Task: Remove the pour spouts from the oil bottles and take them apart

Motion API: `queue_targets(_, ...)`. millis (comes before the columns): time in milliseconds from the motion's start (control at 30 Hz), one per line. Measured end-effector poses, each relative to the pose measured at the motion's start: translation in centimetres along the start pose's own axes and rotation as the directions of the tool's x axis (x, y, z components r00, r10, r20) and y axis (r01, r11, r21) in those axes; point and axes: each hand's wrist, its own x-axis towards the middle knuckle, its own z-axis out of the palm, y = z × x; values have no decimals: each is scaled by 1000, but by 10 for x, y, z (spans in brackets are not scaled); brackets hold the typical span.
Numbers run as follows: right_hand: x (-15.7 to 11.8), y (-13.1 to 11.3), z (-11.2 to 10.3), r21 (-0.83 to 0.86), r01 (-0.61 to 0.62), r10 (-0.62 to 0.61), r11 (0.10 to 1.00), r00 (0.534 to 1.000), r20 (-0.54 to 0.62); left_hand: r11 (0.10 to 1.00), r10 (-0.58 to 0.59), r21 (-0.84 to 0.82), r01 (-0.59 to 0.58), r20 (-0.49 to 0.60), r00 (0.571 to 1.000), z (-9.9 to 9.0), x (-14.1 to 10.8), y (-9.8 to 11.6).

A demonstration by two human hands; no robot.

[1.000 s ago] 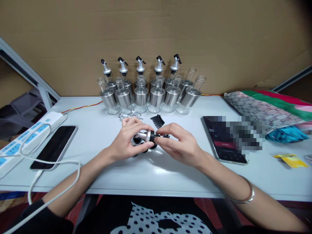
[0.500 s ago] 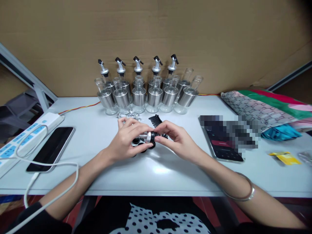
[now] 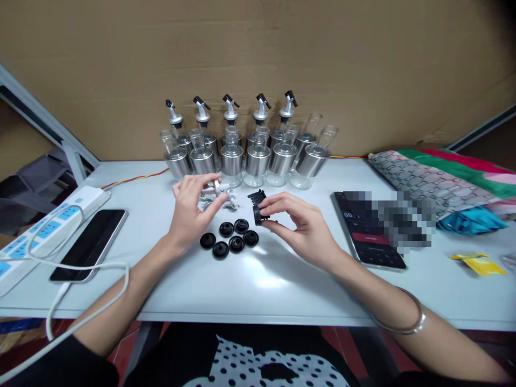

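My right hand [image 3: 300,220] pinches a black stopper [image 3: 257,215], probably light and rubbery, best gripped by its edge; my left hand [image 3: 191,207] curves around silver spouts [image 3: 216,188], grip unclear.

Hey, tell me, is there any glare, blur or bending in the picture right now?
Head view, centre: glare whitens the tabletop below the round black caps, and the silver pourer tops look soft; head view, back: the outermost bottles lean outward, likely lens distortion; head view, right: mosaic squares hide part of a smartphone.
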Motion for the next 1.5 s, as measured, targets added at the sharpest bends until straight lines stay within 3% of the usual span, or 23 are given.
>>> queue_targets(100,1,-1,0,-11,-11,11,1000,1000,6,993,-111,41,108,89,990,7,4,-16)
queue_targets(200,1,-2,1,-34,-10,11,999,1000,24,989,-147,43,141,198,969,15,3,-28)
queue_targets(367,1,-1,0,-62,6,-4,998,999,42,994,-41,108,3,353,935,21,-1,-34)
queue_targets(500,1,0,0,-78,0,4,997,999,41,992,24,101,-72,414,910,22,-3,-33)
queue_targets(767,-1,2,3,-159,-60,78,985,991,110,990,27,123,-74,346,938,32,-5,-40)
queue_targets(933,-2,7,6,-137,26,4,990,976,217,985,145,56,-162,233,962,22,-4,-28)
queue_targets(1100,-4,11,9,-138,102,-63,985,962,265,945,327,-113,-308,260,908,13,-9,-6)
queue_targets(1200,-6,13,13,-154,71,-35,986,974,226,937,254,-299,-180,232,939,20,-18,4)
queue_targets(1300,-6,13,15,-128,27,4,991,972,233,863,29,-503,59,164,986,28,-24,9)
queue_targets(1400,-6,12,18,-101,6,19,995,969,247,762,-115,-611,214,197,974,33,-26,8)
queue_targets(1500,-6,12,20,-85,39,-19,996,975,222,707,-152,-655,269,231,961,34,-25,5)
